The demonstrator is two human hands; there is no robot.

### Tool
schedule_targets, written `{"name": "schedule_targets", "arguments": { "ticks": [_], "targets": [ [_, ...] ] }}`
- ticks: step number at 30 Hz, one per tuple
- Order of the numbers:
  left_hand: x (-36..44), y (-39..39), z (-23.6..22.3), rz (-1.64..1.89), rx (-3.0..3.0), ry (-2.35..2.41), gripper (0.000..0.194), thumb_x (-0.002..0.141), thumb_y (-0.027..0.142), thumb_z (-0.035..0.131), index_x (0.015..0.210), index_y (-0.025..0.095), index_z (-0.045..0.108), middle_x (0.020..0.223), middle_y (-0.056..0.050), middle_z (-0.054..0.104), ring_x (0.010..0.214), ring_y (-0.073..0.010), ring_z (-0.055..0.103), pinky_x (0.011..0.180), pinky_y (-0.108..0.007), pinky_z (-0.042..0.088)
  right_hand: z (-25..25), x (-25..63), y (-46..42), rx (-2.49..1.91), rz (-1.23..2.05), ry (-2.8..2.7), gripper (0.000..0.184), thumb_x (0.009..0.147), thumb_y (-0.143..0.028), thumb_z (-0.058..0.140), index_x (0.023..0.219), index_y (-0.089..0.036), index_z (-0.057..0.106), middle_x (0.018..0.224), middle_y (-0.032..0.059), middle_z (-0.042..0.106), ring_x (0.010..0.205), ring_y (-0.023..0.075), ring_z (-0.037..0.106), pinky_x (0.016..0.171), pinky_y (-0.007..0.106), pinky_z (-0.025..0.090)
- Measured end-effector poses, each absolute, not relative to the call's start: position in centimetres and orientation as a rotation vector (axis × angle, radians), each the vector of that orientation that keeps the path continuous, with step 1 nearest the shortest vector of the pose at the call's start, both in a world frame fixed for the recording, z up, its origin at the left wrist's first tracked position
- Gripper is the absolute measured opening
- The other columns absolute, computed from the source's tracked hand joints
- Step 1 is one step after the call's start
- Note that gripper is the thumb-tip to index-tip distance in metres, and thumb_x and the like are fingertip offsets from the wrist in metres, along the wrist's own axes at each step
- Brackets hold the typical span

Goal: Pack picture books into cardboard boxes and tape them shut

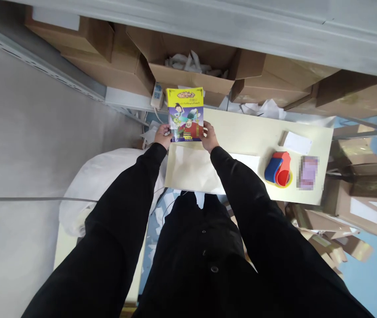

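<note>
A book [186, 115] with a yellow and purple cartoon cover is held up over the far left part of the cream table [235, 126]. My left hand [163, 135] grips its lower left edge, fingers closed on it. On the opposite edge, my right hand [209, 136] has its thumb and fingers closed round the lower right corner. A pale sheet of paper [191, 168] lies flat on the table, nearer to me than the book. My right forearm partly covers this sheet.
To the right on the table are a red and blue tape dispenser [278, 169], a stack of white slips [296, 143] and a blurred purple item [308, 172]. Behind stands an open carton [191, 73] under a metal shelf beam [208, 33]. A white bag [99, 172] bulges at left.
</note>
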State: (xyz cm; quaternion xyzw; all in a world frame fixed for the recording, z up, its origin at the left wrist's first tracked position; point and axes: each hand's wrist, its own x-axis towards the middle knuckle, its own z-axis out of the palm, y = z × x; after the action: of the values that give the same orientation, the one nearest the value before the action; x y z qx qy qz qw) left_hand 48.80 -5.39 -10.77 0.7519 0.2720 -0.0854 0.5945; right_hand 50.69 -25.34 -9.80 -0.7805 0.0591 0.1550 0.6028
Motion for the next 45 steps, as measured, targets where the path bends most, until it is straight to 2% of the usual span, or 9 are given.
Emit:
{"name": "schedule_targets", "arguments": {
  "ticks": [8,12,15,21,27,31,35,41,45],
  "targets": [
    [46.9,-5.1,-3.1,-0.147,1.273,0.392,0.039,0.069,0.015,0.06,0.104,0.019,0.045,0.106,-0.006,0.064,0.092,-0.0196,0.064,0.073,-0.036,0.054,-3.5,48.9,-26.5,-1.796,0.182,-0.081,0.064,0.08,-0.037,0.058,0.136,-0.024,0.028,0.143,0.0105,0.034,0.132,0.0288,0.033,0.105,0.054,0.034],
    [43.8,-7.8,-1.1,-0.265,1.338,0.3,0.042,0.071,0.02,0.057,0.111,0.02,0.045,0.11,-0.007,0.063,0.097,-0.0212,0.064,0.076,-0.037,0.054,-0.4,43.8,-30.1,-1.611,0.262,-0.015,0.063,0.083,-0.052,0.053,0.135,-0.025,0.03,0.127,0.0102,0.053,0.117,0.0269,0.051,0.097,0.05,0.044],
    [40.4,-11.8,-1.7,-0.379,1.422,0.274,0.046,0.071,0.02,0.054,0.116,0.02,0.044,0.113,-0.009,0.063,0.098,-0.0218,0.064,0.078,-0.037,0.054,0.2,38.0,-34.1,-1.547,0.283,0.083,0.049,0.083,-0.051,0.051,0.122,-0.021,0.045,0.115,0.0084,0.061,0.104,0.0229,0.059,0.094,0.043,0.047],
    [33.1,-21.6,-6.0,-0.671,1.561,0.251,0.053,0.069,0.005,0.053,0.12,0.015,0.042,0.104,-0.011,0.067,0.092,-0.0191,0.066,0.085,-0.036,0.052,-3.7,28.7,-42.9,-1.737,0.361,0.478,0.035,0.074,-0.044,0.056,0.096,-0.018,0.055,0.087,0.0044,0.064,0.074,0.0169,0.062,0.073,0.033,0.052],
    [30.8,-27.2,-9.4,-0.691,1.811,0.413,0.051,0.068,-0.005,0.051,0.115,0.016,0.048,0.099,-0.007,0.066,0.088,-0.0164,0.065,0.083,-0.032,0.053,-8.7,26.7,-46.8,-1.885,0.339,0.588,0.026,0.072,-0.035,0.05,0.089,-0.018,0.059,0.082,0.0057,0.067,0.071,0.0183,0.06,0.068,0.033,0.051],
    [31.1,-28.3,-10.0,-0.654,1.951,0.458,0.05,0.065,-0.005,0.053,0.112,0.013,0.053,0.11,-0.013,0.058,0.095,-0.0215,0.062,0.09,-0.038,0.05,-10.8,27.2,-47.2,-1.992,0.341,0.625,0.032,0.074,-0.029,0.047,0.099,-0.016,0.062,0.09,0.0094,0.066,0.081,0.0231,0.061,0.079,0.041,0.05],
    [30.5,-28.8,-9.2,-0.554,2.18,0.373,0.063,0.066,0.002,0.058,0.127,0.014,0.047,0.126,-0.016,0.045,0.119,-0.03,0.048,0.104,-0.045,0.039,-11.0,27.1,-47.4,-2.193,0.221,0.625,0.043,0.075,-0.025,0.049,0.114,-0.011,0.06,0.108,0.0173,0.058,0.101,0.0281,0.057,0.094,0.045,0.043],
    [29.3,-30.6,-8.4,-0.582,2.437,0.165,0.068,0.07,0.018,0.064,0.135,0.014,0.041,0.13,-0.017,0.036,0.124,-0.0352,0.039,0.105,-0.048,0.036,-10.2,27.5,-47.5,-2.188,0.151,0.614,0.076,0.07,-0.028,0.062,0.138,-0.012,0.033,0.14,0.0218,0.032,0.132,0.0352,0.031,0.106,0.054,0.03],
    [29.0,-31.4,-9.0,-0.574,2.479,0.192,0.079,0.068,0.015,0.065,0.141,0.019,0.033,0.134,-0.015,0.028,0.125,-0.0346,0.037,0.104,-0.047,0.038,-10.3,29.4,-47.3,-1.953,0.279,0.755,0.084,0.064,-0.025,0.067,0.138,-0.012,0.031,0.133,0.0219,0.043,0.121,0.0308,0.048,0.098,0.047,0.042]
  ]
}}
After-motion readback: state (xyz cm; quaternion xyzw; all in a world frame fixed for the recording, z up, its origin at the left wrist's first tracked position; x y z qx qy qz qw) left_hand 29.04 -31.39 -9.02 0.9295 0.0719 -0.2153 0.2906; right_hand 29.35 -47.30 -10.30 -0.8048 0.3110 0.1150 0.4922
